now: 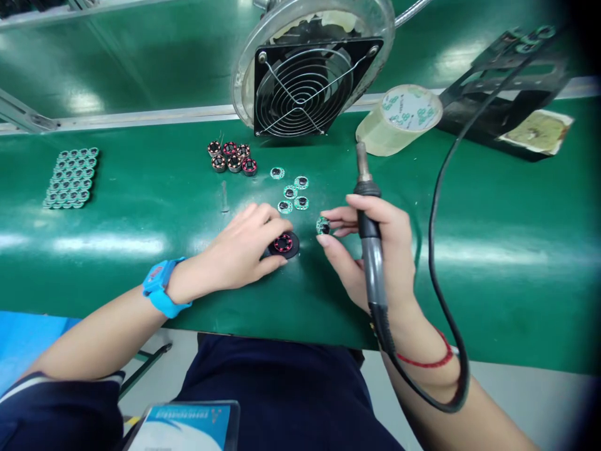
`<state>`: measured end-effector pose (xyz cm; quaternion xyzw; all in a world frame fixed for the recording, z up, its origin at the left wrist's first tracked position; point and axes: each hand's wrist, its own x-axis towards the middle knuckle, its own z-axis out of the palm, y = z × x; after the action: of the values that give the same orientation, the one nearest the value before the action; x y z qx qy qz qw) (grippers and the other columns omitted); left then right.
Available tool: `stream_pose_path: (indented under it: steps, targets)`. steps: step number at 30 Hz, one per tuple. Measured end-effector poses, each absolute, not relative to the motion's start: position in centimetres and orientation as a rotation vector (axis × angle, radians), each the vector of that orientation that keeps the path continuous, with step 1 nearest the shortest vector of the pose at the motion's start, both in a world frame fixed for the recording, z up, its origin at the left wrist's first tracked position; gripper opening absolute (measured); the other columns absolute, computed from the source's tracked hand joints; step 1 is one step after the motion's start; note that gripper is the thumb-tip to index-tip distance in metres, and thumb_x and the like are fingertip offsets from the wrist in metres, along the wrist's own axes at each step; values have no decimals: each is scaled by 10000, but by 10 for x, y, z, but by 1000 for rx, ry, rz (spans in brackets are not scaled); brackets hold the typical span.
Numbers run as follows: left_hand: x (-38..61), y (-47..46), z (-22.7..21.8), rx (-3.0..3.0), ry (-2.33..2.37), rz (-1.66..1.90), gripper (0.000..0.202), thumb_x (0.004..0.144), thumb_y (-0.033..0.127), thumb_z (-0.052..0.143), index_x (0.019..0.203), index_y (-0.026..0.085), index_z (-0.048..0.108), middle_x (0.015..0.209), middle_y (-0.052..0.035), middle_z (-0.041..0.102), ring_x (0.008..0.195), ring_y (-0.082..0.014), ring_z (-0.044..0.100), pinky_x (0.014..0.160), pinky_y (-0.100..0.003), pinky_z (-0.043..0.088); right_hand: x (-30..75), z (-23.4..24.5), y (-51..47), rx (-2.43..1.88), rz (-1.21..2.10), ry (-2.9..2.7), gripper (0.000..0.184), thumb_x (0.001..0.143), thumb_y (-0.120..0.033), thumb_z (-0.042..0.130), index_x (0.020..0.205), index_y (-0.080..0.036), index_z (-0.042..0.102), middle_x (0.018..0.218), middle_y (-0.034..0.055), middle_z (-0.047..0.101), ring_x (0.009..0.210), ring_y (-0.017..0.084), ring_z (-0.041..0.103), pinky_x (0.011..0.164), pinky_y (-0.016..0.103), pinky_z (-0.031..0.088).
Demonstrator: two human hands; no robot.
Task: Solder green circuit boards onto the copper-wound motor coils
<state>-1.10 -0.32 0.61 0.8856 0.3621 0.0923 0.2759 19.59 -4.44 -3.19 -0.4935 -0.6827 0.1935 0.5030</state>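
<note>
My left hand (251, 244) is closed around a round black holder, with thumb and fingers at its sides. A small motor stator (283, 243) with red windings sits in that holder. Between the thumb and fingertips of my right hand (370, 250) is a small round green circuit board (323, 226). The same hand also carries a soldering iron (370, 250), its metal tip pointing away from me. Just beyond my hands lie several loose round circuit boards (290, 192). Farther back, several wound stators (234, 163) stand in a cluster.
A fan with a wire guard (300, 94) stands at the back. To its right are a tape roll (399, 119) and a black iron stand (507, 94) with a sponge (538, 133). A panel of circuit boards (72, 178) lies far left. The iron's cable (434, 232) loops at right.
</note>
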Motion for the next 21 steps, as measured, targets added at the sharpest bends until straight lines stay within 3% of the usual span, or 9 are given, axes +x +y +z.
stream_pose_path:
  steps: [8, 10, 15, 21]
  targets:
    - [5, -23, -22, 2457, 1283, 342, 94, 888, 240, 534, 876, 147, 529, 886, -77, 560, 832, -205, 486, 740, -363, 453, 191, -33, -47, -1133, 584, -1828, 580, 822, -139, 645, 1328, -301, 412, 1095, 40, 659, 959, 196, 632, 811, 375, 557]
    - [2, -24, -22, 2412, 1277, 338, 67, 879, 217, 527, 903, 155, 515, 894, -71, 556, 836, -202, 487, 734, -360, 453, 186, -32, -47, -1097, 551, -1962, 520, 839, -141, 614, 1303, -274, 419, 1062, 51, 672, 926, 207, 618, 781, 377, 553]
    - [-16, -13, -13, 2163, 1105, 356, 241, 814, 74, 526, 1038, 155, 486, 939, -34, 554, 850, -148, 523, 753, -298, 463, 178, -32, -43, -1128, 492, -2126, 424, 871, -167, 557, 1271, -227, 430, 951, 70, 672, 838, 220, 600, 702, 373, 540]
    - [-21, -1, -7, 2108, 1009, 353, 134, 858, 37, 491, 817, 165, 491, 802, 14, 534, 728, -98, 478, 674, -238, 405, 178, -35, -42, -1173, 563, -2114, 462, 866, -158, 549, 1296, -254, 409, 1013, 65, 660, 886, 213, 626, 736, 366, 540]
